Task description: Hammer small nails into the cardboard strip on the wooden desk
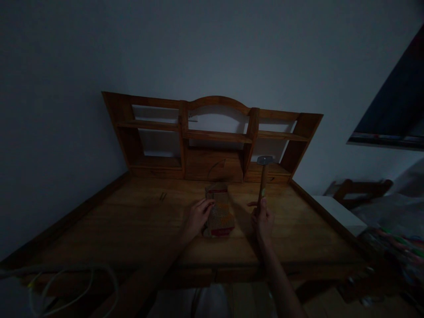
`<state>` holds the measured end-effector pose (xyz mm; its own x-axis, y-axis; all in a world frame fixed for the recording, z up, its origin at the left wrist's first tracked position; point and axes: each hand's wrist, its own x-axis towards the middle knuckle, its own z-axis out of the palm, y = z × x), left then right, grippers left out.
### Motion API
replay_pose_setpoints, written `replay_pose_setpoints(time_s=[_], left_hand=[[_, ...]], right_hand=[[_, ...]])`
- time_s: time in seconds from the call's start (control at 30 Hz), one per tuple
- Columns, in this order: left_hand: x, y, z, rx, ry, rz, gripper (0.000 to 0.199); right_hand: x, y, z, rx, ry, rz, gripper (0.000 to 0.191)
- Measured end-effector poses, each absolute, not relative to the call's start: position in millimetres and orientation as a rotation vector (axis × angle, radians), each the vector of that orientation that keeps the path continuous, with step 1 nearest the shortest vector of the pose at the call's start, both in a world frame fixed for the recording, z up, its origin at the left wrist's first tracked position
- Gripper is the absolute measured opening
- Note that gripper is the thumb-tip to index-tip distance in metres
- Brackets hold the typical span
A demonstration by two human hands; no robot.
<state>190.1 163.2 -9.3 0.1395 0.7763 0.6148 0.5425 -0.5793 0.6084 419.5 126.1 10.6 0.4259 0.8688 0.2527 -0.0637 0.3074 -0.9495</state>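
Observation:
My right hand (263, 219) is closed round the wooden handle of a hammer (263, 181), its metal head raised upright above the desk. A flattened piece of brown cardboard (221, 213) with red and orange print lies on the desk in front of me. At its left side, my left hand (200, 214) has thumb and fingertips pinched together over the surface. Whatever sits between those fingertips is too small and dark to make out. Left of the cardboard lie a few thin, dark pieces like nails (163, 196).
The wooden desk (132, 221) carries a shelf hutch (217, 136) along the wall. A white cable (82, 266) loops at the lower left. To the right are a white cabinet top (341, 212), a wooden chair back (362, 190) and a cluttered pile (397, 247). The room is dim.

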Motion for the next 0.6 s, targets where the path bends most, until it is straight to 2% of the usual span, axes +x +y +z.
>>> replay_pose_setpoints(time_s=[0.6], left_hand=[[189.3,168.9,-16.8,2.222,1.321,1.441,0.021]], right_hand=[[419.4,126.6,7.7,-1.061,-0.941,0.737,0.055]])
